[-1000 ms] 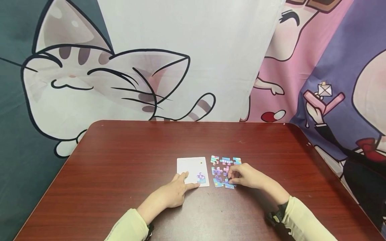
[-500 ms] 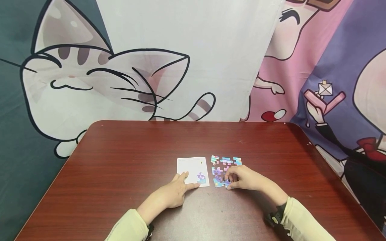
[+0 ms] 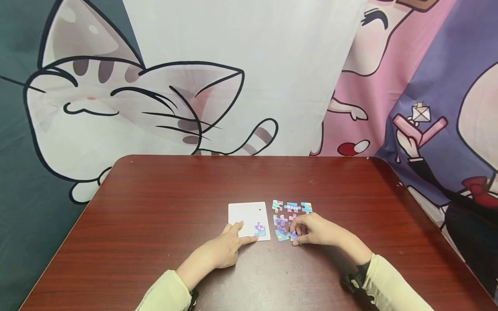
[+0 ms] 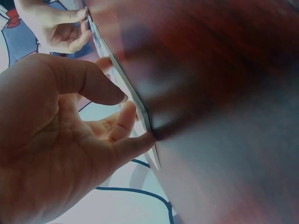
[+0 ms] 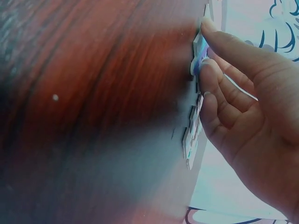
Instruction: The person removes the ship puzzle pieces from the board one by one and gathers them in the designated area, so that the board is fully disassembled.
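Observation:
My left hand (image 3: 225,250) rests on a white puzzle board (image 3: 246,211), its outstretched finger touching near the blue and purple puzzle piece (image 3: 259,229) in the board's lower right corner. In the left wrist view, fingertips of the left hand (image 4: 65,126) meet the thin board edge (image 4: 133,93). Just right of the board, my right hand (image 3: 317,230) pinches a blue-purple puzzle piece (image 5: 201,51) between thumb and fingers, low over the table. The hand hides most of that piece in the head view.
Several loose jigsaw pieces (image 3: 292,207) lie in rows right of the board, some partly covered by the right hand. They lie on a reddish-brown wooden table (image 3: 175,185). Behind its far edge hangs a cartoon backdrop (image 3: 288,77).
My right hand has shifted slightly left and closed over the piece in the bottom row, then held still. The left hand has stayed on the board.

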Demonstrator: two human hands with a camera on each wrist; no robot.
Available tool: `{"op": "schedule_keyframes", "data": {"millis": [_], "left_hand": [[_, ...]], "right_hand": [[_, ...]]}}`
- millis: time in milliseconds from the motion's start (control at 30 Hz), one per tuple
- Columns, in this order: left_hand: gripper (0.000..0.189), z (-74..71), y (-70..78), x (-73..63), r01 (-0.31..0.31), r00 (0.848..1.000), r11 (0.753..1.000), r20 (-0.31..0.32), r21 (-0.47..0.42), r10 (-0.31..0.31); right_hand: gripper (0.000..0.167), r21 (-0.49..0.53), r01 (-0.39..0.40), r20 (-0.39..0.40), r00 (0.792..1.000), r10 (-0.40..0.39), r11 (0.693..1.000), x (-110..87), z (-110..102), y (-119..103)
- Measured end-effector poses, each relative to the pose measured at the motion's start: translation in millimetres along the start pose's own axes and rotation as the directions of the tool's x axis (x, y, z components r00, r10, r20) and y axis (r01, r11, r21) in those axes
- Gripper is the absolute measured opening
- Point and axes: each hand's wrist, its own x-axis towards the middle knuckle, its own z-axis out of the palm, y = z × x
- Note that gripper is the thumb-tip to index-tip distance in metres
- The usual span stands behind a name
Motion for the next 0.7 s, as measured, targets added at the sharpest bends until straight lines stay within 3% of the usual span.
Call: {"op": "schedule_keyframes", "data": {"millis": [433, 700], "left_hand": [[0.067, 1.6, -0.5, -2.0, -0.001, 1.0, 1.0, -0.011, -0.007, 0.001], [0.066, 0.5, 0.1, -2.3, -0.006, 1.0, 1.0, -0.012, -0.001, 0.006]], "right_hand": [[0.021, -0.009, -0.008, 0.072, 0.997, 0.009, 1.0, 0.9, -2.0, -3.1], [0.02, -0.024, -0.023, 0.074, 0.997, 0.025, 0.999, 0.0, -2.1, -4.0]]}}
